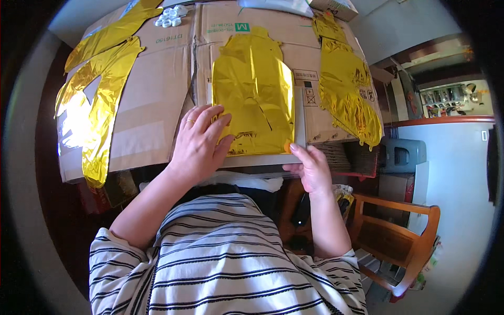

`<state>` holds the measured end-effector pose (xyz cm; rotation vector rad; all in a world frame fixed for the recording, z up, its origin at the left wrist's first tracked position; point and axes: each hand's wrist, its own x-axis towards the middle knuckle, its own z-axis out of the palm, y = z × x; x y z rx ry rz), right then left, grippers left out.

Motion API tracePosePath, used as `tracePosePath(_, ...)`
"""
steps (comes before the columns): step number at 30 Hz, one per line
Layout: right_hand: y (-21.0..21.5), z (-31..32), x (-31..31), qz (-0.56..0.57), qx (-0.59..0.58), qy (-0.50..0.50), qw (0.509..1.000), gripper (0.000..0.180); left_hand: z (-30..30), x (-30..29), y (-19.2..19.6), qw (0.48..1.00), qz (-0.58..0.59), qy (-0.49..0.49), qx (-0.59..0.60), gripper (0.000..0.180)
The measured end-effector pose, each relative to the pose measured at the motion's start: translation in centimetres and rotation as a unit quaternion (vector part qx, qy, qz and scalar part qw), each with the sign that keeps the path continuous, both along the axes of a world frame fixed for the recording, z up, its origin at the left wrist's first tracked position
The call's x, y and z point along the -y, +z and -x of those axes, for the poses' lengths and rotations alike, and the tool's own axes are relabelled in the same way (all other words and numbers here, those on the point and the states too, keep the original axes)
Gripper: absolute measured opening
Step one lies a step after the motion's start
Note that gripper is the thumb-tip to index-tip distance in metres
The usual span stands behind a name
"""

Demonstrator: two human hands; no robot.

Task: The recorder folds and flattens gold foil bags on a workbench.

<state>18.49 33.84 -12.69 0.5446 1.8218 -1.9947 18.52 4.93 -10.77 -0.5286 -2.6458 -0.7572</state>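
Right, landmark is the grey flat board (300,122) at the near edge of the cardboard-covered tabletop (157,94). On that board lies the gold foil balloon (254,89), deflated and flat, its far end running past the board onto the cardboard. My left hand (198,140) lies open, palm down, fingers spread on the balloon's near left corner, pressing it to the board. My right hand (311,167) is at the board's near right corner, thumb and forefinger pinched on a small orange bit (287,147) at the balloon's edge, possibly a valve tab, too small to be sure. The hands sit apart, one at each near corner. I judge the foil very light, thin, slippery and crinkly, easy to crease or tear; best held flat under the palm or pinched at the seam edge. More gold foil pieces lie left (100,89) and right (349,86) of the board. White small parts (170,17) sit far left beyond it.
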Motion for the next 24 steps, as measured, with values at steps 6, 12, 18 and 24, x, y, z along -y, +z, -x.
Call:
tracePosePath(6, 0.6, -0.7, -1.3, 0.112, 0.006, -0.019, 0.994, 0.023, -0.6, -0.3, -0.3, 1.000, 0.000, -0.013, 0.010, 0.045)
tracePosePath(12, 0.6, -0.4, -0.2, 0.083, -0.003, 0.017, 0.996, 0.020, -1.3, 0.1, 0.7, 0.996, -0.084, 0.002, 0.005, 0.041)
tracePosePath(18, 0.8, -2.3, -0.9, 0.121, 0.001, 0.011, 0.993, 0.018, -7.6, 4.1, -1.3, 0.914, -0.359, 0.029, 0.186, 0.019)
tracePosePath(24, 1.4, -6.8, -0.3, 0.162, 0.035, 0.052, 0.985, 0.013, -8.8, 3.8, -1.1, 0.532, -0.651, 0.069, 0.537, 0.052)
